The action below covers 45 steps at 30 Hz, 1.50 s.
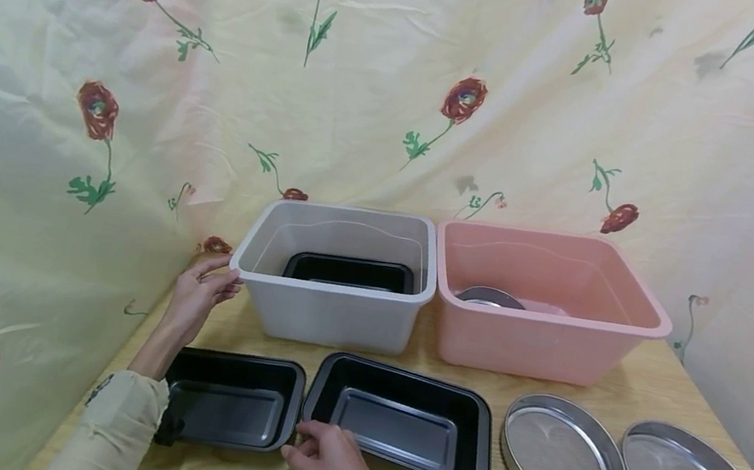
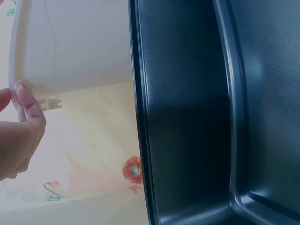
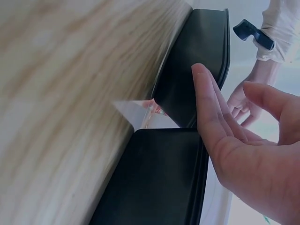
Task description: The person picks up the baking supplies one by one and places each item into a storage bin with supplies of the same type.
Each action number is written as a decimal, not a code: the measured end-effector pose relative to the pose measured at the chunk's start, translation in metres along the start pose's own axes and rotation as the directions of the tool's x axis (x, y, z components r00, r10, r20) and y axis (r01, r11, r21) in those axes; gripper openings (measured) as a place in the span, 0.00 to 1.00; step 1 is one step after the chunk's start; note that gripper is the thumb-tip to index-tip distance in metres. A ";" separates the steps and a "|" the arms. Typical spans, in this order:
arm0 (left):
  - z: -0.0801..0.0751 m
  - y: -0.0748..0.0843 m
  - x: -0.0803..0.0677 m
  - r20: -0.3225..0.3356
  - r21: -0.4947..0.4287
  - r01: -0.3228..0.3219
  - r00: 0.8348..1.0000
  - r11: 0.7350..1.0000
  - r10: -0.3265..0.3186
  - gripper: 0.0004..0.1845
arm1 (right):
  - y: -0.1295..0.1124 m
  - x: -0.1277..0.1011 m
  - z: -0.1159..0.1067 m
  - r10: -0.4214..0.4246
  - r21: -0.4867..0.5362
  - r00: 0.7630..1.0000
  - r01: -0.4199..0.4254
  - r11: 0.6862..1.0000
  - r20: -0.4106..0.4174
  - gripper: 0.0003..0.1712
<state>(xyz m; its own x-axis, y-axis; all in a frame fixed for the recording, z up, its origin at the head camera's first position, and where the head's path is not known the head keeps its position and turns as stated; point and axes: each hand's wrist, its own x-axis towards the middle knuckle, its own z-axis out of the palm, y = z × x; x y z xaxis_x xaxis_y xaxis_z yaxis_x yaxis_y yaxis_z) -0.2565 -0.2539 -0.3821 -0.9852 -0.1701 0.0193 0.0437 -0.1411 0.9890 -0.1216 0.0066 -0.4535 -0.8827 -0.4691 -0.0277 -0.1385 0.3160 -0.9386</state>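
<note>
Fingers of the left hand (image 1: 201,290) lay straight against the grey tub (image 1: 335,307) — steadying it; the right hand (image 1: 329,453), relaxed, gripping nothing, touched the near black pans' (image 1: 401,426) rims.

Soft, even daylight, faint shadows; head view bends at edges, wrist views blurred close up.

Black pans (image 1: 400,428), grey tub (image 1: 338,276), pink tub (image 1: 545,305), floral cloth (image 1: 78,52).
</note>
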 end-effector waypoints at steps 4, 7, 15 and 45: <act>0.000 0.000 0.001 0.001 0.000 0.004 1.000 1.000 -0.004 0.28 | 0.000 0.001 0.001 -0.007 -0.005 1.000 0.007 1.000 0.004 0.25; 0.000 0.000 0.001 -0.001 0.002 0.007 1.000 1.000 -0.007 0.27 | 0.001 0.002 0.002 -0.015 0.000 1.000 0.015 1.000 0.005 0.28; -0.002 -0.001 0.001 0.008 -0.008 0.006 1.000 1.000 -0.006 0.29 | 0.005 0.010 0.001 0.041 0.152 0.998 -0.048 0.987 0.046 0.30; -0.002 0.001 0.000 0.022 -0.017 0.010 1.000 1.000 -0.009 0.28 | 0.008 0.025 0.008 0.075 0.288 0.994 -0.095 0.953 0.081 0.28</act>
<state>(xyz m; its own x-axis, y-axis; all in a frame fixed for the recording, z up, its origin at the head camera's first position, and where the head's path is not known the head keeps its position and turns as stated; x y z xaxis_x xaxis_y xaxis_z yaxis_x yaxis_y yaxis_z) -0.2562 -0.2563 -0.3810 -0.9891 -0.1469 0.0134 0.0371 -0.1597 0.9865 -0.1409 -0.0094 -0.4647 -0.8514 -0.5093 -0.1255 0.0815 0.1080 -0.9908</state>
